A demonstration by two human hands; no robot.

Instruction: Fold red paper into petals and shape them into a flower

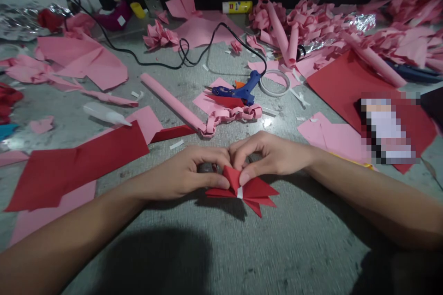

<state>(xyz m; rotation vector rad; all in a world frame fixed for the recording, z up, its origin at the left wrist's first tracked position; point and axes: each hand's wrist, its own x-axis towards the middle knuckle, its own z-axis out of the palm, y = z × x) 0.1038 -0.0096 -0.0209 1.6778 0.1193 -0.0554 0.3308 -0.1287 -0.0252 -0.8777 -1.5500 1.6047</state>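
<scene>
Though mostly red, a white-banded, spiky paper fold (251,190).

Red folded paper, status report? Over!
Left hand and right hand pinching red folded paper. White strip at its middle. Blue glue gun beyond, touching neither hand.

Part-hidden folded paper (260,188); blurred phone (389,131)

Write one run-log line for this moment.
left hand: pinching folded red paper | right hand: pinching same paper | white strip: on paper | glue gun: beyond hands
</scene>
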